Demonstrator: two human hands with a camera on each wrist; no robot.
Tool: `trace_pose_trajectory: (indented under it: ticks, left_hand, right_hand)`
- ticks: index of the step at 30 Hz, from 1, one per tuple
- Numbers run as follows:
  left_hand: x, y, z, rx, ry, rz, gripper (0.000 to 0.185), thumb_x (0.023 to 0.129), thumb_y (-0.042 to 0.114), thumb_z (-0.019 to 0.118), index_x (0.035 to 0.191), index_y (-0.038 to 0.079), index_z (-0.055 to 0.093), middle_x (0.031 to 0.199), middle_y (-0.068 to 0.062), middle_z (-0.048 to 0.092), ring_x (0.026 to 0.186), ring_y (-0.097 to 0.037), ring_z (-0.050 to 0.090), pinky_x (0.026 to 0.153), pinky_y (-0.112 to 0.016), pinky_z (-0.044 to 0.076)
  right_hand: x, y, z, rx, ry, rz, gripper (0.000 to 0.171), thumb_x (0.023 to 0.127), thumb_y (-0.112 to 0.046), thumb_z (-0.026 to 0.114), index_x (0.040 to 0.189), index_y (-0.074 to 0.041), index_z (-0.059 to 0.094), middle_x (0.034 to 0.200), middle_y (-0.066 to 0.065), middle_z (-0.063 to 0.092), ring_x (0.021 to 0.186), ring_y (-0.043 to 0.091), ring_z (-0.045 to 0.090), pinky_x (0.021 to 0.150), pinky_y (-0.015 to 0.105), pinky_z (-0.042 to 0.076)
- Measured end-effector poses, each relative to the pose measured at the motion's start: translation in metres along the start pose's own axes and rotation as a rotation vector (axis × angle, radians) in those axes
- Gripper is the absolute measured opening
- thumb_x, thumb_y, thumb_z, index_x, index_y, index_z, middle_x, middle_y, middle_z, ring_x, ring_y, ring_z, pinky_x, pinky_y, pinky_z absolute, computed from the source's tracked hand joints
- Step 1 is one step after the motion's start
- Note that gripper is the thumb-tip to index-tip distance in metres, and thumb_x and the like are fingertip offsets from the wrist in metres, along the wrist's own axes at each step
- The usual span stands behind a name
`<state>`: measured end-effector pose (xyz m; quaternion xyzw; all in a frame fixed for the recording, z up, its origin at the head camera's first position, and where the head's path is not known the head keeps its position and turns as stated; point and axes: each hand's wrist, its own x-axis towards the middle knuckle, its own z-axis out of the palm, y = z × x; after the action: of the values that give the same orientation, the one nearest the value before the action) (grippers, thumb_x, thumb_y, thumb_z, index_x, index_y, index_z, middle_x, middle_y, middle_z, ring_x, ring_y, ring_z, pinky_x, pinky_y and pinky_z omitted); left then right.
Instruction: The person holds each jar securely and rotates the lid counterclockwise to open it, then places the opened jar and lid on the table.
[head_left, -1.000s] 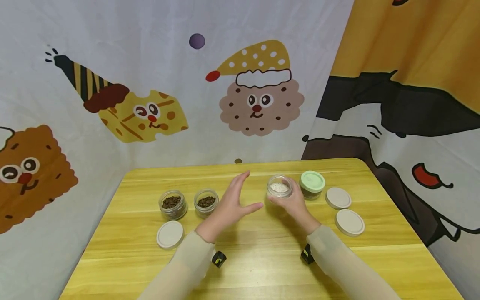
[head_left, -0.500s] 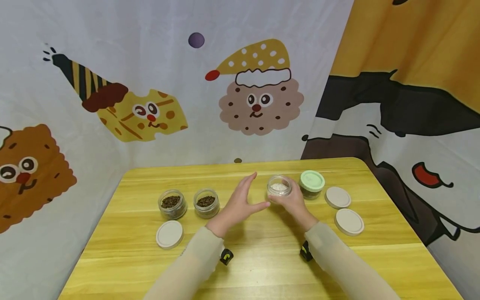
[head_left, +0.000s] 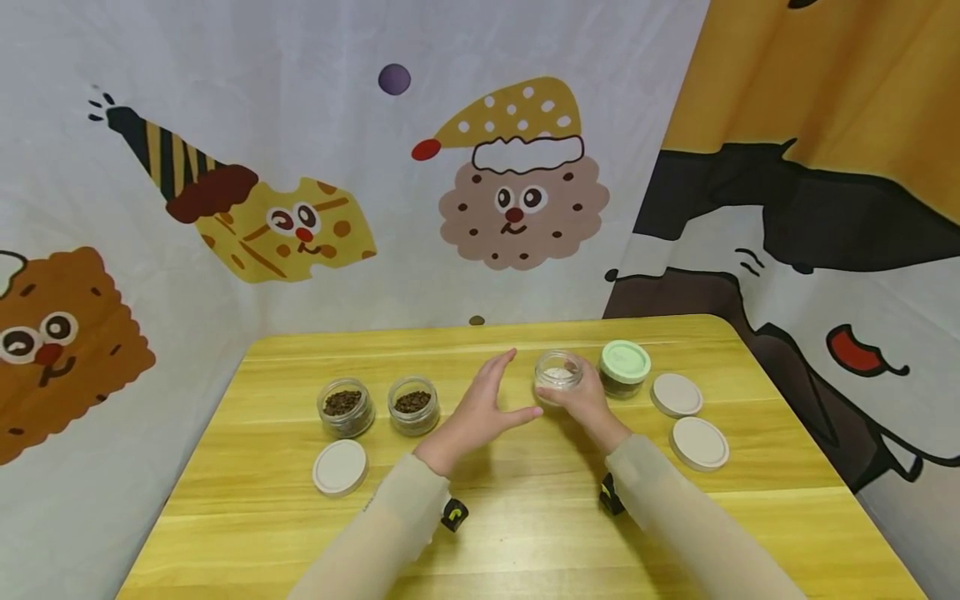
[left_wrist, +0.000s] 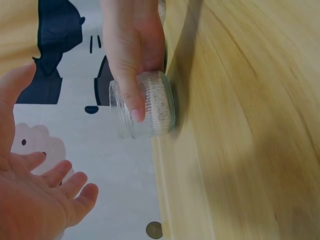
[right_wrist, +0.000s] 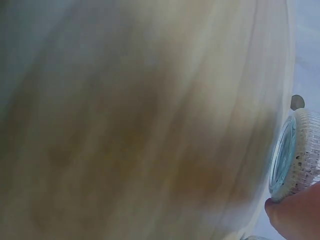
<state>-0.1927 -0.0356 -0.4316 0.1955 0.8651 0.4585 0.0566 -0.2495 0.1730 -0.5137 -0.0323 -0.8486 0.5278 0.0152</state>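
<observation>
My right hand (head_left: 588,404) grips an uncapped clear glass jar (head_left: 553,363) of white granules, its thumb along the ribbed side. In the left wrist view the thumb lies across the glass jar (left_wrist: 157,105), and the right wrist view catches its base and lower wall. To the left of that jar, my left hand (head_left: 480,412) is held with fingers and thumb spread, apart from the glass. Closest on the left hand's other side is an uncapped jar of dark brown bits (head_left: 412,408). A jar with a pale green lid (head_left: 625,364) stands just right of the right hand.
Another uncapped jar of brown bits (head_left: 346,408) stands further left, with a white lid (head_left: 340,468) lying before it. Two more white lids, one far (head_left: 677,395) and one near (head_left: 700,443), lie at the right. A printed curtain (head_left: 315,308) hangs behind the wooden table (head_left: 517,533).
My left hand has moved right, closer to the jar of white granules, then stays nearly still. The right hand keeps its grip, and the jar's tilt has shifted slightly.
</observation>
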Motion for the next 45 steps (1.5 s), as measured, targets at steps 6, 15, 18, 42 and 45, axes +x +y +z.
trace_pose_trajectory:
  ticks: [6, 15, 18, 42, 45]
  left_hand:
    - [0.001, 0.0, 0.003, -0.001, -0.006, 0.015, 0.094, 0.08, 0.042, 0.073, 0.152, 0.016, 0.018, 0.156, -0.009, 0.021, 0.141, -0.028, 0.025, 0.112, -0.05, 0.026]
    - [-0.001, -0.003, 0.008, 0.021, -0.015, 0.006, 0.094, 0.079, 0.048, 0.072, 0.151, 0.016, 0.02, 0.155, -0.008, 0.022, 0.141, -0.028, 0.025, 0.113, -0.049, 0.026]
    - [-0.002, -0.005, 0.011, 0.013, -0.014, -0.008, 0.093, 0.079, 0.047, 0.072, 0.151, 0.016, 0.021, 0.155, -0.009, 0.023, 0.141, -0.028, 0.026, 0.113, -0.049, 0.026]
    - [-0.003, -0.013, 0.02, 0.015, -0.001, -0.027, 0.091, 0.081, 0.046, 0.071, 0.151, 0.015, 0.022, 0.154, -0.008, 0.026, 0.14, -0.028, 0.029, 0.113, -0.047, 0.028]
    - [-0.004, -0.013, 0.019, 0.019, -0.003, -0.027, 0.092, 0.081, 0.048, 0.07, 0.151, 0.015, 0.021, 0.154, -0.008, 0.025, 0.14, -0.028, 0.028, 0.113, -0.047, 0.028]
  right_hand:
    - [0.003, -0.001, 0.0, -0.007, -0.004, -0.012, 0.09, 0.066, -0.021, 0.087, 0.138, 0.001, 0.037, 0.136, 0.022, 0.045, 0.124, 0.037, 0.044, 0.107, 0.049, 0.035]
    - [0.006, -0.001, -0.004, -0.083, -0.021, 0.013, 0.097, 0.068, -0.025, 0.086, 0.143, -0.001, 0.031, 0.14, 0.02, 0.043, 0.128, 0.036, 0.042, 0.109, 0.049, 0.033]
    - [0.007, 0.0, -0.004, -0.098, -0.026, 0.029, 0.099, 0.069, -0.025, 0.085, 0.145, -0.001, 0.027, 0.141, 0.02, 0.042, 0.129, 0.037, 0.041, 0.109, 0.049, 0.033]
    - [0.003, 0.0, -0.009, -0.078, -0.008, 0.029, 0.11, 0.069, -0.024, 0.085, 0.148, 0.002, 0.013, 0.148, 0.025, 0.029, 0.135, 0.04, 0.031, 0.112, 0.052, 0.026]
    - [0.001, -0.004, -0.013, -0.115, -0.017, 0.01, 0.112, 0.069, -0.026, 0.085, 0.148, 0.003, 0.011, 0.149, 0.027, 0.028, 0.135, 0.041, 0.031, 0.112, 0.053, 0.026]
